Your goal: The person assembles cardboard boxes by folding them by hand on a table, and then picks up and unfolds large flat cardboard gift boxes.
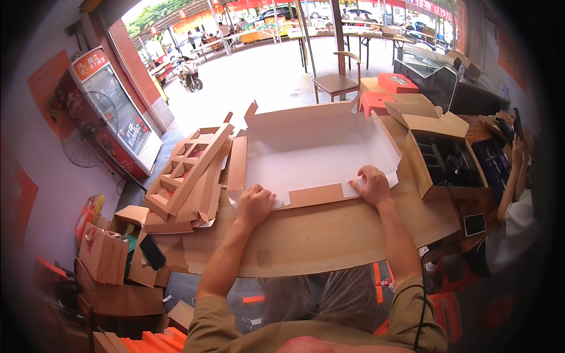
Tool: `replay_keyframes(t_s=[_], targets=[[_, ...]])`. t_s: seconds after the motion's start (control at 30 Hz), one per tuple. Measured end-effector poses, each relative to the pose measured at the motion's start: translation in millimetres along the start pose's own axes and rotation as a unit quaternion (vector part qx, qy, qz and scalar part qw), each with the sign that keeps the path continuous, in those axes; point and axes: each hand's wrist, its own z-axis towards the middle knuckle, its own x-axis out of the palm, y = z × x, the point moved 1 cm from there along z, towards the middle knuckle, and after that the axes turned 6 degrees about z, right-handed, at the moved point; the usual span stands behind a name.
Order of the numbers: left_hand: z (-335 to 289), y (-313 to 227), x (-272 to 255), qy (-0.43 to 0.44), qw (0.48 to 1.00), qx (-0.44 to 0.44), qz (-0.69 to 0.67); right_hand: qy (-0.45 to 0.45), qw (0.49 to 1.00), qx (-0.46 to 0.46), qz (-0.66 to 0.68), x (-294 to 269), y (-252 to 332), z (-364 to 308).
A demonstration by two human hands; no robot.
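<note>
So the big shallow cardboard box (312, 147) sits mid-table right in front of the person, smooth white inside and plain brown outside, walls flaring outward and corner flaps poking up. Its near wall is a brown strip with white tabs toward both ends. Left hand (256, 205) is at the near left corner, knuckles up and fingers curled in; can't tell if they're actually pinching the card. Right hand (372, 185) is at the near right corner, fingers loosely bent, thumb out toward the white tab, grip also hard to call. Both forearms reach up from below, spread wide. Room-wise, a strip of wood-grain tabletop (306, 250) runs between the box and the rounded near edge, with a narrower bit on the right before the open carton (447, 159) of dark stuff. Left side's tighter: stacked brown divider trays (188, 170), with square cells, lean close beside the box.
</note>
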Motion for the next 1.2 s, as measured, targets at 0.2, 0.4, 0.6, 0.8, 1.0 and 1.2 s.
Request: replay_keyframes(t_s=[0.2,0.4,0.6,0.8,1.0,1.2], targets=[[0,2,1,0.003,1.0,0.005,-0.003,0.037,0.999,0.023,-0.001,-3,1,1],[1,0,-1,0.02,1.0,0.017,-0.015,0.046,0.999,-0.017,0.016,-6,3,1],[3,-3,-6,0.025,0.998,0.056,0.006,0.066,0.997,-0.041,0.008,-13,6,-2],[2,-6,-17,0.059,0.993,0.088,0.044,0.078,0.995,-0.056,0.007,-26,14,-4],[3,-3,-11,0.037,0.992,0.094,0.073,0.045,0.996,-0.07,-0.038,-25,13,-5],[2,-4,-7,0.018,0.992,0.072,0.106,-0.005,0.994,-0.081,-0.066,-18,9,-3]])
